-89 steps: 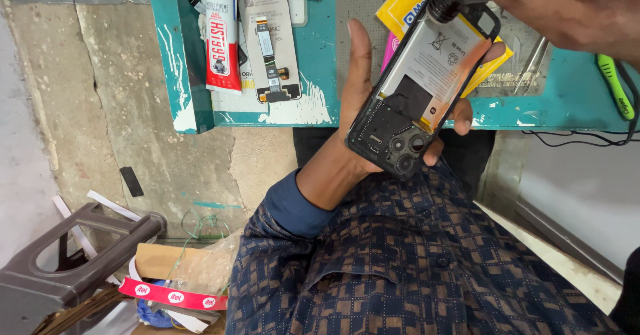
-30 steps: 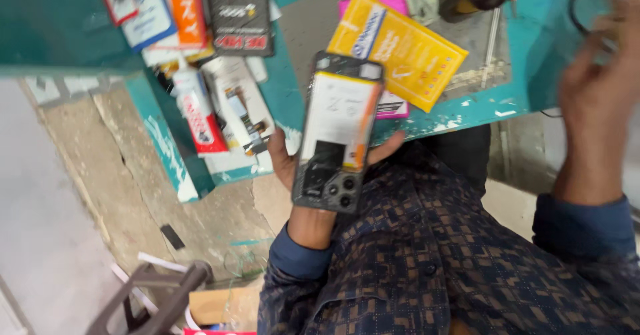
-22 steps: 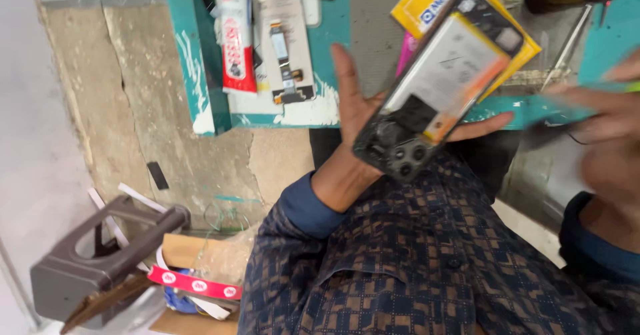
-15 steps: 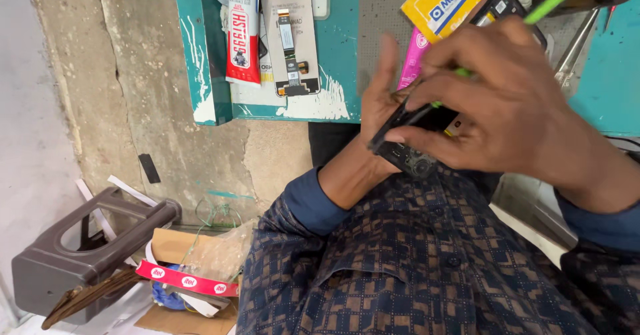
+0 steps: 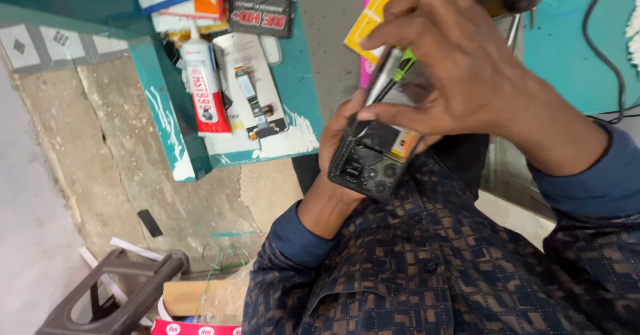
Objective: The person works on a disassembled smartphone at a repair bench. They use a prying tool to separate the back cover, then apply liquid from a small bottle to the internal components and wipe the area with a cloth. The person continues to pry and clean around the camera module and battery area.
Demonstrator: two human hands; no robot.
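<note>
While the left hand (image 5: 341, 132) cups an opened phone (image 5: 373, 158) from beneath at frame centre, back cover off and camera end pointing down, the right hand (image 5: 460, 75) sits on top of it, fingers closed around a green tool (image 5: 408, 62) (probably a pry stick or screwdriver, mostly hidden). Phone sits above the lap, just below the teal table (image 5: 573, 42) edge. Upper left: white glue tube (image 5: 203, 85), a parts card (image 5: 253, 88). Yellow packet (image 5: 370, 18) top centre. Grey stool (image 5: 127, 288) lower left.
</note>
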